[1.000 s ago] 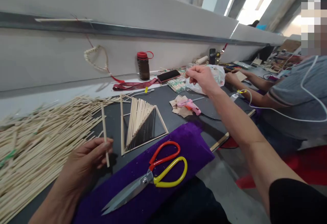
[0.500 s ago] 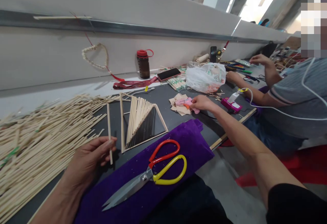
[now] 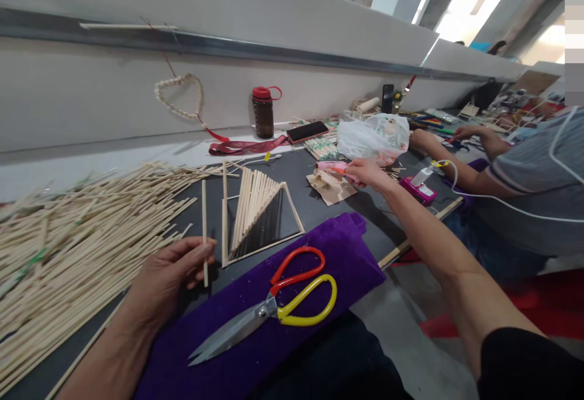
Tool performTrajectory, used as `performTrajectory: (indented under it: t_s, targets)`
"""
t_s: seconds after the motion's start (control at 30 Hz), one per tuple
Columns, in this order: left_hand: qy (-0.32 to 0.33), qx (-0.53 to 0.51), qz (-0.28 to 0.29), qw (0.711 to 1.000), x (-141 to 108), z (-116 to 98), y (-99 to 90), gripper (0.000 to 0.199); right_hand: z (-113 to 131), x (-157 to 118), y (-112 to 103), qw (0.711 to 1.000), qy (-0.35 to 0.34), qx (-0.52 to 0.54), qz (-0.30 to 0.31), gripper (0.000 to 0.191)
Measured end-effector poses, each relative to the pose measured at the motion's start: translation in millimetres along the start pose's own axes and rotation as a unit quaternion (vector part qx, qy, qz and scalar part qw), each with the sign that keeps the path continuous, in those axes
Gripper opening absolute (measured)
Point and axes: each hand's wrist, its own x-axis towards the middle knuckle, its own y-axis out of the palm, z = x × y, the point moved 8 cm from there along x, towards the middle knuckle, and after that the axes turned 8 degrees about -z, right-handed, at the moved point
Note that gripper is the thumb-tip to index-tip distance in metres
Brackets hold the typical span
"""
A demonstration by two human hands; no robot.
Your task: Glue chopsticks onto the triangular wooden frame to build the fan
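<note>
Pinched between the thumb and fingers of my left hand (image 3: 171,272) is a short wooden stick (image 3: 204,211), held upright. Just right of it on the dark table stands a triangular stick frame (image 3: 224,224) with a slanting row of sticks inside. My right hand (image 3: 370,174) reaches forward, its fingers around a pink glue gun (image 3: 328,166) with an orange trigger. Part of the gun is hidden by the hand and by the crumpled brown cardboard (image 3: 335,192) in front of it. Scissors (image 3: 263,311) with red and yellow handles lie on a purple cloth (image 3: 353,248) nearest me.
Many loose sticks (image 3: 104,248) cover the left side. Along the wall are a bottle (image 3: 263,117), a phone (image 3: 308,132), a red lanyard (image 3: 250,146) and a plastic bag (image 3: 365,138). A pink-purple box (image 3: 417,190) with a white cable sits near a co-worker's arm (image 3: 469,175).
My right hand has shifted the glue gun toward the far side of the cardboard, which now shows more of its surface. The view has turned slightly left. The co-worker's far hand has come lower.
</note>
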Motion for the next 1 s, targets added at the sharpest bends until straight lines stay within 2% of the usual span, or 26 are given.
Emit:
performTrajectory:
  t_s: [0.1, 0.17, 0.23, 0.27, 0.33, 0.4, 0.47, 0.5, 0.57, 0.63, 0.73, 1.0]
  targets:
    - [0.009, 0.004, -0.022, 1.0, -8, -7, -3.5, 0.034, -1, 0, 1, 1.0, -0.011, -0.008, -0.018, 0.024]
    - [0.038, 0.034, -0.036, 0.998, -23, -22, -0.3, 0.034, -3, 0, 3, 0.999, -0.02, -0.016, -0.023, 0.024]
    - [0.077, 0.14, 0.001, 0.987, -44, -43, 20.8, 0.031, -5, 0, 4, 0.999, -0.028, -0.022, -0.025, 0.027]
    - [0.103, 0.2, 0.05, 0.973, -57, -55, 40.8, 0.033, -6, 0, 5, 0.999, -0.03, -0.025, -0.025, 0.028]
    - [0.181, 0.332, 0.167, 0.911, -81, -76, 92.1, 0.031, -8, 0, 6, 0.999, -0.031, -0.029, -0.024, 0.03]
    - [0.261, 0.446, 0.212, 0.829, -92, -92, 140.9, 0.031, -10, 1, 8, 0.999, -0.026, -0.033, -0.021, 0.032]
    - [0.309, 0.558, 0.208, 0.742, -86, -99, 182.9, 0.03, -12, 2, 9, 0.999, -0.024, -0.043, -0.017, 0.032]
    - [0.317, 0.6, 0.194, 0.708, -77, -99, 199.9, 0.03, -13, 2, 9, 0.998, -0.025, -0.049, -0.015, 0.032]
    - [0.317, 0.646, 0.154, 0.678, -56, -99, 224.9, 0.032, -14, 3, 9, 0.998, -0.028, -0.061, -0.011, 0.032]
    - [0.313, 0.672, 0.133, 0.658, -36, -94, 242.1, 0.034, -15, 3, 8, 0.997, -0.03, -0.071, -0.007, 0.033]
    - [0.301, 0.684, 0.13, 0.652, -15, -84, 256.8, 0.036, -14, 2, 6, 0.996, -0.035, -0.08, -0.002, 0.034]
    - [0.262, 0.698, 0.131, 0.653, 3, -64, 264.2, 0.038, -3, -5, -4, 0.996, -0.071, -0.052, 0.0, 0.029]
